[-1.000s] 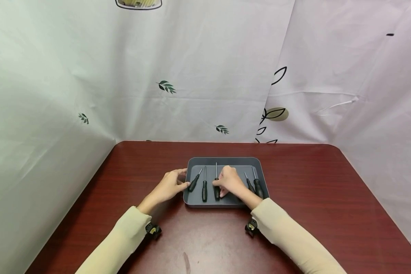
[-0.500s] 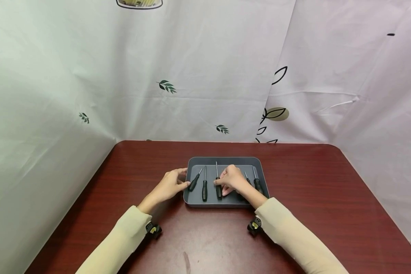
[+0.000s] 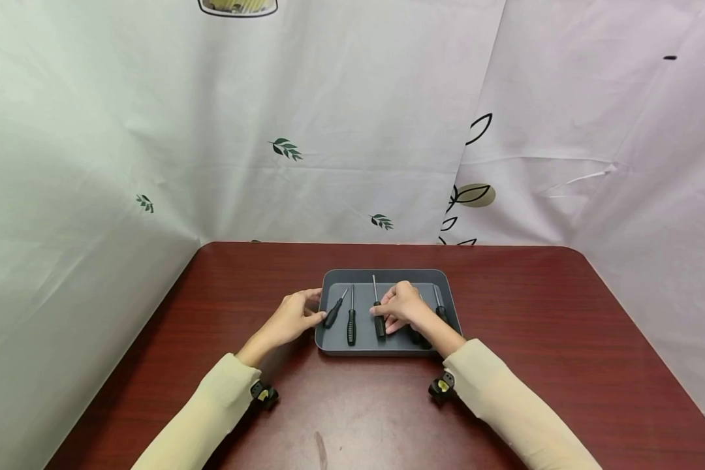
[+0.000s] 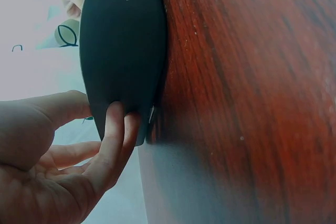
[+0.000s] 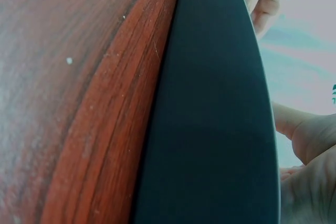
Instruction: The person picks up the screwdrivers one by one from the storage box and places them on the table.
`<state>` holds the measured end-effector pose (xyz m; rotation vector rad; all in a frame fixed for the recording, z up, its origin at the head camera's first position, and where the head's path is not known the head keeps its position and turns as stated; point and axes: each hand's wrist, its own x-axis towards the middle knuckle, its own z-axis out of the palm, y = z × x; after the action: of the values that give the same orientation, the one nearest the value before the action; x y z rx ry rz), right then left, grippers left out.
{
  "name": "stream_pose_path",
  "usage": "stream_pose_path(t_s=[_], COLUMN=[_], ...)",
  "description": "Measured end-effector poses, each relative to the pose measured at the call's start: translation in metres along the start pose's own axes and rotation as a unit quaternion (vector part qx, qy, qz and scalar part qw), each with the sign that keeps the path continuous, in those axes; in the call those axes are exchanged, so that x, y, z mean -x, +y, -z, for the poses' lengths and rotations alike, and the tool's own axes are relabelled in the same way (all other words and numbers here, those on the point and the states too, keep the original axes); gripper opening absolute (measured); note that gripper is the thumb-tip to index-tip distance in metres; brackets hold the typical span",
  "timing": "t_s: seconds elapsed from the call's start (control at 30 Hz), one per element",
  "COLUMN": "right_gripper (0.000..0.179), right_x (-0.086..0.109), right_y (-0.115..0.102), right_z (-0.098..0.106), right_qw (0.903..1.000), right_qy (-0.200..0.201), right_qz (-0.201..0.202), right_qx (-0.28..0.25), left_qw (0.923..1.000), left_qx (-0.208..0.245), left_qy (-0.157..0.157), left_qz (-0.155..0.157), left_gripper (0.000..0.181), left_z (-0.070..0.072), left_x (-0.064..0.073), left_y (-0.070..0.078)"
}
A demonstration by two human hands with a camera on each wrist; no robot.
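In the head view a grey rectangular tray [image 3: 364, 336] holds several black-handled screwdrivers. My left hand [image 3: 294, 318] grips the tray's left side; in the left wrist view its thumb goes behind the rim and its fingers [image 4: 112, 135] lie against the outer wall. Inside the tray, my right hand [image 3: 405, 305] pinches the black handle of a screwdriver [image 3: 380, 328] near the middle, shaft pointing to the far side. Left of it lie a ribbed-handled screwdriver [image 3: 351, 328] and a shorter, slanted screwdriver [image 3: 332, 316]. The tray wall hides most of the right hand's fingers in the right wrist view.
Partly covered by the right hand and forearm, more screwdrivers lie at the tray's right, one screwdriver [image 3: 440, 312] by the right wall. The tray stands on a reddish-brown wooden table [image 3: 523, 313]. White printed cloth [image 3: 341, 189] hangs behind the table and along its sides.
My right hand has shifted slightly to the right inside the tray, and the screwdriver it pinches has moved right with it. The left hand and the tray have stayed in place.
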<state>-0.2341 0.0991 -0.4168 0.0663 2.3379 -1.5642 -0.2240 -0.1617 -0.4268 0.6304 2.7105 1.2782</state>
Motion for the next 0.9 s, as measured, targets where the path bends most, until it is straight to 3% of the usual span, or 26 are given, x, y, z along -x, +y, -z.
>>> stream_pose_path(t_s=[0.9], right_gripper=[0.022], right_x=[0.005], right_y=[0.001], right_z=[0.022], right_qw=[0.9996], right_qy=[-0.018], right_qz=[0.003], right_qx=[-0.020], left_qw=[1.0000], left_qx=[-0.006], left_qy=[0.003], left_qz=[0.001], left_gripper=[0.054], left_z=[0.000], left_x=[0.000], left_y=[-0.001])
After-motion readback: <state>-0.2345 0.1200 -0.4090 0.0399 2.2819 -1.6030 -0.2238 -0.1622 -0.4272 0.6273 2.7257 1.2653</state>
